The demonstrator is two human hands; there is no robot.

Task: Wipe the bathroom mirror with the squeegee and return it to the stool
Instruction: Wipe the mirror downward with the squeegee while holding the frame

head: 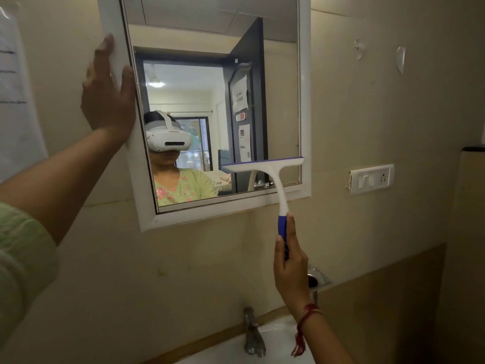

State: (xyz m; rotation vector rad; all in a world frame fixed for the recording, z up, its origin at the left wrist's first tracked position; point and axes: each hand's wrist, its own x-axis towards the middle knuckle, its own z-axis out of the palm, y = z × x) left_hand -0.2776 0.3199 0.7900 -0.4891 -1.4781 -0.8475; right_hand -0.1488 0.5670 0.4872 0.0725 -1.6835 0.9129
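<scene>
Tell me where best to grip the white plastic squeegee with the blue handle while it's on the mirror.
Grip the blue handle end, coming from below. The white T-shaped squeegee stands blade-up on the lower right of the white-framed mirror, its stem hanging down, where the right hand holds it.

Left arm: raised, reaching up and forward. Left hand [107, 90]: fingers straight, palm flat against the mirror frame [305, 101]. Right arm: raised from below, red thread [307, 313] round the wrist. Right hand [290, 269]: fingers curled round the squeegee [265, 166] handle.
</scene>
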